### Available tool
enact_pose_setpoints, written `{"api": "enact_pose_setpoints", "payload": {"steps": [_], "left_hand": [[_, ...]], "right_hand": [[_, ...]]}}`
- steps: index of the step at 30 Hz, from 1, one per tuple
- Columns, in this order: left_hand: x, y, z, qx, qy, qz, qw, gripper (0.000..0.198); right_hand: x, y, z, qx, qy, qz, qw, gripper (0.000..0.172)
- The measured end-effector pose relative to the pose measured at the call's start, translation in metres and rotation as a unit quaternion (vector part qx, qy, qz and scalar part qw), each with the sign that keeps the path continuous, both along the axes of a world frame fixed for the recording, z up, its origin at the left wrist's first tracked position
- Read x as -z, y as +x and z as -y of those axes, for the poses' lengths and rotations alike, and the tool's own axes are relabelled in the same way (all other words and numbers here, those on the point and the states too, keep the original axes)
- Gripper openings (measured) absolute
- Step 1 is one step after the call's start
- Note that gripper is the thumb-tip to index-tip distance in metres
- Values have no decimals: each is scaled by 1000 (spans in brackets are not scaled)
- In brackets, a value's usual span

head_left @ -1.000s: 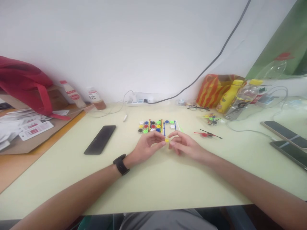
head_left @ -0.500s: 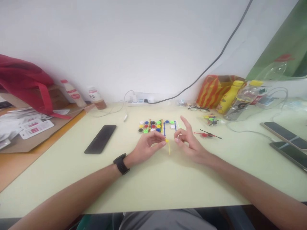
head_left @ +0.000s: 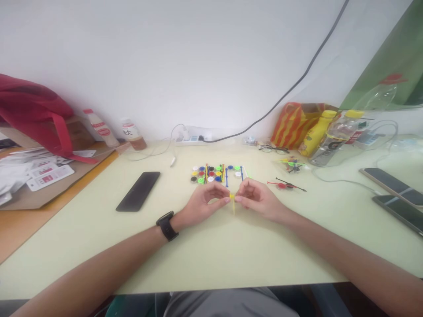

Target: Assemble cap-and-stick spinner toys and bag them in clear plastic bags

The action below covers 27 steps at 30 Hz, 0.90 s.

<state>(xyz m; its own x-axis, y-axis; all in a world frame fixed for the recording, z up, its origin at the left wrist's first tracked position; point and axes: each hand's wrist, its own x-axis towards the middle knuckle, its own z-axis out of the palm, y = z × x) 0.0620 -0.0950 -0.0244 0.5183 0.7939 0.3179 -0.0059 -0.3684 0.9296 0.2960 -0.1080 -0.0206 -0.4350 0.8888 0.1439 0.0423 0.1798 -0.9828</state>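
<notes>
A small yellow plastic spinner piece (head_left: pixel 234 208) with a thin pointer hanging down is between my two hands. My left hand (head_left: pixel 204 204), with a black watch at its wrist, pinches it between thumb and fingertips from the left. From the right, the thumb and bent fingers of my right hand (head_left: pixel 262 201) close on the same piece. Just beyond the hands lie rows of coloured plastic discs (head_left: pixel 201 174) and blue pointer sticks (head_left: pixel 226 177). Red and black spinner arrows (head_left: pixel 287 185) rest to the right of my right hand.
A black phone (head_left: pixel 139 191) lies at left, two more phones (head_left: pixel 393 185) at right. Bottles (head_left: pixel 333 141) and a striped bag (head_left: pixel 287 125) stand at the back right. Eyeglasses (head_left: pixel 273 149) and a power strip (head_left: pixel 193 139) are near the wall. Papers (head_left: pixel 39 169) lie far left.
My right hand has moved left and its raised index finger has curled in, so its fingertips now meet the yellow piece. The left hand has stayed almost still.
</notes>
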Motion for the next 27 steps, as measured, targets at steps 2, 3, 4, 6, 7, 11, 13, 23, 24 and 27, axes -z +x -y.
{"api": "enact_pose_setpoints", "payload": {"steps": [2, 3, 4, 6, 7, 11, 13, 23, 24, 27], "left_hand": [[0, 0, 0, 3, 4, -3, 1000, 19], [0, 0, 0, 4, 5, -3, 1000, 19], [0, 0, 0, 5, 5, -5, 1000, 19], [0, -1, 0, 4, 7, -6, 1000, 18], [0, -1, 0, 4, 7, -6, 1000, 18], [0, -1, 1, 6, 5, -4, 1000, 17], [0, -1, 1, 1, -1, -1, 1000, 18], [6, -1, -4, -42, 4, 24, 999, 20], [6, -1, -4, -42, 5, 22, 999, 21], [5, -1, -3, -35, 9, 15, 999, 21]], "right_hand": [[0, -1, 0, 0, 4, 7, 1000, 34], [0, -1, 0, -1, 7, 10, 1000, 32], [1, -1, 0, -1, 11, 13, 1000, 30], [1, -1, 0, -3, 19, 19, 1000, 27], [2, -1, 0, -4, 26, 23, 999, 25], [1, 0, 2, 14, 53, 35, 998, 24], [1, 1, 2, 21, 39, 23, 999, 34], [0, 7, -2, -61, -93, -29, 993, 74], [-1, 7, -2, -48, -87, -44, 994, 72], [-3, 6, -2, 12, -74, -65, 995, 48]]}}
